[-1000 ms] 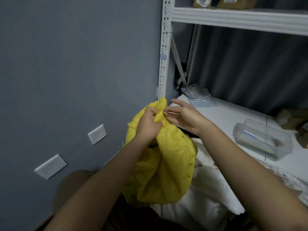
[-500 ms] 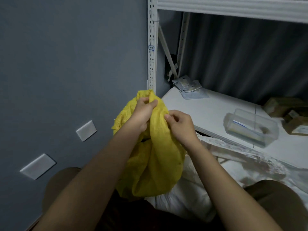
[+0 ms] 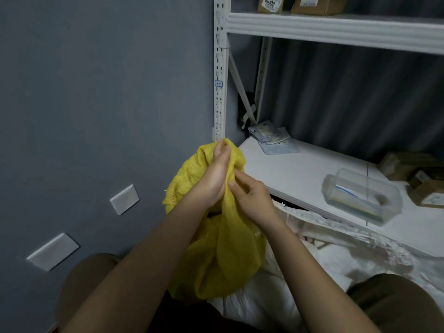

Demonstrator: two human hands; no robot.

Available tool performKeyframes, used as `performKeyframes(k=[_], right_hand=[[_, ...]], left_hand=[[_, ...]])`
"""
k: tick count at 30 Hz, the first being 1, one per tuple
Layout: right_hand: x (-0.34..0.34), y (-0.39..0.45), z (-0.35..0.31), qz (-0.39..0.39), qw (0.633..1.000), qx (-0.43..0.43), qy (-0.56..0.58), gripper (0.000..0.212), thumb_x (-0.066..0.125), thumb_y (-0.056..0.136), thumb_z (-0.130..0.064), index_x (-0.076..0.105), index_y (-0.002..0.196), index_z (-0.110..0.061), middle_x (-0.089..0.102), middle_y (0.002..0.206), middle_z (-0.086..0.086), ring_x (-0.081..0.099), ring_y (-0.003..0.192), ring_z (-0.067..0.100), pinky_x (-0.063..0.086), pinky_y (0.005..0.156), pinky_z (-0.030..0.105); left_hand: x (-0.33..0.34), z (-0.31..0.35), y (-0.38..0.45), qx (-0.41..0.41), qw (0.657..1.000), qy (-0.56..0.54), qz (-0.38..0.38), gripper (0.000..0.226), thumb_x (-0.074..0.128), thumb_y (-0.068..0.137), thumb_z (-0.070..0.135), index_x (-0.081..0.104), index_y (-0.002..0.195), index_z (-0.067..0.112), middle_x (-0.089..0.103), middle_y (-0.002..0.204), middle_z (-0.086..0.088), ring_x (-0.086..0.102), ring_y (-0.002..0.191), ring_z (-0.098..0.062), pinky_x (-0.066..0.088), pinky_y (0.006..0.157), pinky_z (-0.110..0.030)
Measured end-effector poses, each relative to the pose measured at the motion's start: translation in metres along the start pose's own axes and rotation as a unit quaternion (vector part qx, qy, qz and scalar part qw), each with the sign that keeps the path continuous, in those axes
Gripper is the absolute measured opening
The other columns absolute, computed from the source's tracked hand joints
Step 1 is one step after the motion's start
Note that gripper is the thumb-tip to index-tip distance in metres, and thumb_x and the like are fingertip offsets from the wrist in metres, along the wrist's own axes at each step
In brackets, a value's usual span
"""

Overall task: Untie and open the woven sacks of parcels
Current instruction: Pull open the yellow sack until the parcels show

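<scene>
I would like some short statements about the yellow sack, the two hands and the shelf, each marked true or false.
1. Both hands grip the yellow sack. True.
2. The left hand holds the sack higher than the right hand. True.
3. The clear plastic box stands on the floor. False: it rests on the white shelf.
4. The sack is white. False: it is yellow.

A clear plastic box (image 3: 362,197) sits on the white shelf (image 3: 295,171) (grey pouches (image 3: 274,140) farther back).
</scene>
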State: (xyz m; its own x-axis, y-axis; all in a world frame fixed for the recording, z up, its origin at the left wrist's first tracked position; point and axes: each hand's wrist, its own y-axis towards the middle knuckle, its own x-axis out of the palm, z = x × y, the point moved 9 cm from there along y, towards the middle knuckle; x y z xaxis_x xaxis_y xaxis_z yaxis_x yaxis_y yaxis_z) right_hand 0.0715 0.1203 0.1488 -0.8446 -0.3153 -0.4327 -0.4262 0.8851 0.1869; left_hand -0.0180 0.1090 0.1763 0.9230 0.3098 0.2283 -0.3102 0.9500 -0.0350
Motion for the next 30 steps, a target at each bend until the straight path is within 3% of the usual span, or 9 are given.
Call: performKeyframes(k=[5,8,12,18,20,23,26,28,30], right_hand=[[-0.009,0.005,0.009,0.07,0.949,0.107,0.287,0.032,0.06,0.086,0.006,0.066,0.112,-0.011,0.071,0.095,0.004,0.066,0.077,0.003,0.053,0.074,0.02],[-0.003,0.008,0.009,0.066,0.89,0.144,0.427,0.025,0.062,0.084,0.007,0.059,0.1,-0.013,0.065,0.086,0.007,0.064,0.066,0.008,0.053,0.062,0.023],[-0.022,0.015,-0.009,0.138,0.983,0.053,0.106,0.019,0.067,0.081,-0.004,0.063,0.075,-0.021,0.059,0.067,-0.009,0.053,0.059,-0.006,0.043,0.064,0.015],[-0.001,0.009,0.001,0.013,0.998,0.054,0.032,0.021,0.052,0.091,-0.047,0.065,0.079,-0.036,0.051,0.087,-0.009,0.043,0.093,0.01,0.033,0.086,0.028],[0.002,0.009,0.004,0.012,0.997,0.049,-0.059,0.019,0.051,0.095,-0.038,0.067,0.088,-0.03,0.05,0.089,-0.003,0.037,0.099,0.012,0.026,0.088,0.027],[-0.013,0.013,0.012,0.085,0.978,0.104,0.163,0.02,0.057,0.091,-0.009,0.064,0.072,-0.004,0.055,0.07,0.006,0.049,0.072,0.018,0.041,0.072,0.034],[0.001,0.013,0.019,0.06,0.876,0.192,0.437,0.008,0.063,0.087,-0.001,0.065,0.091,-0.006,0.066,0.076,0.011,0.062,0.064,0.019,0.053,0.061,0.029],[0.004,0.011,0.024,0.087,0.865,0.223,0.441,0.016,0.068,0.083,0.0,0.06,0.091,-0.011,0.065,0.075,0.011,0.062,0.061,0.019,0.053,0.061,0.031],[-0.012,0.01,0.025,0.156,0.931,0.192,0.268,0.011,0.069,0.08,-0.005,0.064,0.081,-0.015,0.065,0.073,0.003,0.059,0.065,0.017,0.05,0.066,0.032]], left_hand=[[-0.011,-0.008,-0.007,-0.039,0.999,-0.023,0.002,0.058,0.039,0.1,0.008,0.012,0.151,0.021,0.04,0.146,-0.009,0.047,0.128,-0.024,0.039,0.107,-0.041],[-0.02,-0.011,-0.01,-0.061,0.998,0.022,0.014,0.039,0.046,0.099,0.013,0.041,0.137,0.008,0.061,0.121,-0.012,0.064,0.103,-0.02,0.055,0.087,-0.033],[-0.03,-0.008,-0.007,-0.057,0.995,0.012,0.076,0.03,0.053,0.093,-0.001,0.055,0.123,0.0,0.069,0.105,-0.017,0.069,0.089,-0.026,0.058,0.078,-0.036],[-0.037,0.007,0.008,-0.002,0.977,0.145,0.154,0.051,0.064,0.085,0.003,0.046,0.133,0.012,0.059,0.12,-0.008,0.061,0.107,-0.023,0.052,0.093,-0.038],[-0.026,0.001,0.013,-0.031,0.985,0.13,0.11,0.046,0.057,0.091,0.011,0.041,0.135,0.009,0.061,0.115,-0.01,0.062,0.1,-0.022,0.053,0.088,-0.036],[-0.01,-0.005,0.012,-0.076,0.995,0.058,0.028,0.041,0.048,0.097,0.013,0.038,0.136,0.006,0.062,0.101,-0.007,0.06,0.087,-0.019,0.054,0.075,-0.033],[-0.021,-0.002,0.007,-0.058,0.991,0.107,0.056,0.051,0.059,0.093,0.013,0.036,0.138,0.011,0.052,0.128,-0.002,0.056,0.116,-0.022,0.047,0.1,-0.041],[-0.029,-0.009,0.005,-0.08,0.985,0.132,0.081,0.058,0.066,0.088,0.016,0.039,0.138,0.006,0.055,0.13,-0.011,0.059,0.112,-0.025,0.05,0.096,-0.039],[-0.033,-0.015,0.005,-0.083,0.983,0.131,0.102,0.058,0.073,0.082,0.013,0.046,0.133,0.004,0.061,0.12,-0.015,0.063,0.104,-0.025,0.052,0.091,-0.038]])
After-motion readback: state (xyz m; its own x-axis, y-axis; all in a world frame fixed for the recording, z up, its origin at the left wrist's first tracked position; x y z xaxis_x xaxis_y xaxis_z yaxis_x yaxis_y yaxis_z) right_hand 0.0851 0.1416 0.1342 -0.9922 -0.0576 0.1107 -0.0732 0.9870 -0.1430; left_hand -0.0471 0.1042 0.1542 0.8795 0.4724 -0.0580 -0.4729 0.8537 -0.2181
